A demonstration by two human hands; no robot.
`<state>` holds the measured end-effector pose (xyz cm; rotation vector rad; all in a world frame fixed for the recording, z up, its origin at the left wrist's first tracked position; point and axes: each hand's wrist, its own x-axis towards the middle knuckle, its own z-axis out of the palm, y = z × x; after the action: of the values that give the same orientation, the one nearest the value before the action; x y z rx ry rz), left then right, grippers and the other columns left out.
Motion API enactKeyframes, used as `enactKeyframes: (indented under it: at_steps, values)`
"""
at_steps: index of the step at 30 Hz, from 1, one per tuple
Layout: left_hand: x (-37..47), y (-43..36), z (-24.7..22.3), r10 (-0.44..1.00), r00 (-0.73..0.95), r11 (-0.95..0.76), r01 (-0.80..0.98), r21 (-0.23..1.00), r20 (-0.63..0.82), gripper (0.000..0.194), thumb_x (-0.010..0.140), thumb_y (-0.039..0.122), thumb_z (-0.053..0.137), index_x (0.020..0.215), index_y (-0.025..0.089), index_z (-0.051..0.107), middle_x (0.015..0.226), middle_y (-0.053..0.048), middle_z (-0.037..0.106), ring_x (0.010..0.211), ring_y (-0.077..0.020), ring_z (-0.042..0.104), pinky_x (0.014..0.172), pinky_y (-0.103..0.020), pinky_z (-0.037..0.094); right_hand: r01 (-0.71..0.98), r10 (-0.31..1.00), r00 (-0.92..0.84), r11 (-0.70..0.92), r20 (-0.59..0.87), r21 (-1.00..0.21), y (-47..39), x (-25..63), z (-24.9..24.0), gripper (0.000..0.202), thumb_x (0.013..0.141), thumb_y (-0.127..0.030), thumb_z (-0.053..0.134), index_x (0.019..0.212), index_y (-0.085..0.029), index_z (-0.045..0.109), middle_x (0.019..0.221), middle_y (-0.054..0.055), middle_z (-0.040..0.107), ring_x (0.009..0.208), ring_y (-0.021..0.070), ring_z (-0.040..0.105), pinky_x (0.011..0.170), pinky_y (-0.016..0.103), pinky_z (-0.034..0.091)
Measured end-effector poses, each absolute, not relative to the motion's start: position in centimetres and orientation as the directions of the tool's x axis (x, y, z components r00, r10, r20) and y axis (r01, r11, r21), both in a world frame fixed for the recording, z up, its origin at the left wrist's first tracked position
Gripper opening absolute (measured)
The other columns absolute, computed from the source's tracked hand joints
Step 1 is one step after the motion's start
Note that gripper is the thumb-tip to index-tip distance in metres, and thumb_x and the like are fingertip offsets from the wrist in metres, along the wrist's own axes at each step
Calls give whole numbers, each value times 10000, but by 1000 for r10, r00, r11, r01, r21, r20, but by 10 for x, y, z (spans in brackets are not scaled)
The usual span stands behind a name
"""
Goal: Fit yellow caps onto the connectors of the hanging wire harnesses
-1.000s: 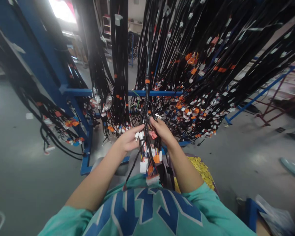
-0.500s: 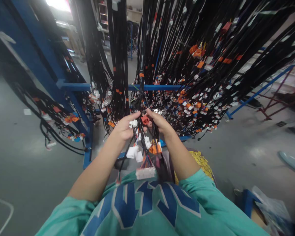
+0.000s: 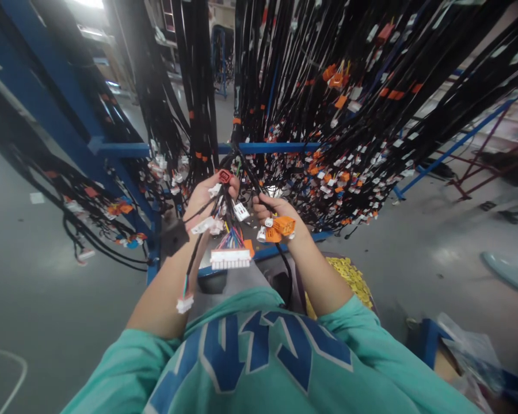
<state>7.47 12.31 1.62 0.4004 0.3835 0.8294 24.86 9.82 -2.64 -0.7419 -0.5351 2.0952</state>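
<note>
Landmark: blue crossbar. Black harness hangs across it, tail end fanned out below it on the wearer's side, split between both hands.

Left hand, just below crossbar: fingers closed round a bunch of leads, red connector up at the fingertips. Right hand, a bit lower below it: thumb and fingers together on a black branch, orange connectors by the palm. How hard either one squeezes, can't tell.

White multi-pin connector and small white plug dangle lower below crossbar, no fingers on them.

Risks, my read: spreading the hands too far could strain the leads where they branch, just below crossbar. Loose plugs could swing and cross leads. Red connector could slip if the left grip relaxes. Pulling sideways could snag neighbours.

Edges: hanging bundles crowd left of the harness across the crossbar, dense connector mass to the right, partly below it. Shirt limits pull-back from crossbar; yellow pieces sit below its right end. Best room looks like the gap between crossbar and shirt, short strokes only
</note>
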Motion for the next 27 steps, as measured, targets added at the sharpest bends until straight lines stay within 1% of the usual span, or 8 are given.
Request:
enactKeyframes:
  at_steps: [4,7,12,16,19,21,24,27]
  values:
    - [79,128,8,751,628,643,-625,444,-204,325,912,255,269,776,104,523,633,-30,567,531,-60,538,490,-155,458,-635,818,-462,-575,-343,-517,102,244,-23,313,916,-269,259,703,-145,453,483,-62,357,337,21,299,299,97,250]
    - [81,132,4,760,601,643,-639,422,-247,287,897,251,311,819,99,542,641,-38,563,512,-81,550,471,-183,471,-675,832,-452,-555,-321,-487,102,241,-22,299,915,-255,277,705,-141,455,492,-69,334,342,16,295,308,89,267]
    - [83,134,1,747,611,664,-665,341,-262,264,882,246,348,824,85,549,639,-55,572,517,-102,568,431,-180,470,-714,922,-358,-373,-150,-592,99,242,-17,164,861,-168,410,712,-147,475,519,-71,365,393,9,336,370,72,317]
    - [87,130,3,750,610,660,-669,341,-254,300,890,254,328,835,80,566,598,-51,569,507,-108,572,439,-185,476,-643,936,-317,-330,-152,-691,100,244,-26,113,813,-203,484,713,-151,492,493,-75,367,390,21,340,366,99,319]
    - [89,124,6,741,626,668,-654,356,-243,325,895,260,310,859,73,573,579,-49,574,493,-109,571,444,-187,473,-511,954,-237,-284,-185,-811,100,243,-44,131,742,-263,561,786,-149,513,551,-56,452,443,50,430,428,158,400]
    - [90,120,7,740,623,669,-644,372,-252,331,898,249,299,890,68,575,554,-41,574,471,-109,565,443,-193,469,-345,992,-32,-128,-124,-930,98,242,-54,252,699,-296,599,890,-157,510,705,-18,537,586,86,524,575,226,472]
    - [93,117,5,743,607,665,-622,414,-282,343,899,243,292,903,56,580,530,-42,584,451,-116,565,442,-204,464,59,926,323,186,195,-981,90,241,-56,403,686,-333,608,1036,-191,466,1014,49,535,861,131,540,793,300,451]
    - [97,120,-4,764,573,639,-610,468,-297,336,889,234,308,857,64,596,528,-50,605,480,-135,590,482,-228,484,326,817,304,394,490,-859,77,238,-40,329,761,-357,531,1052,-214,477,1040,52,535,918,136,528,832,306,434]
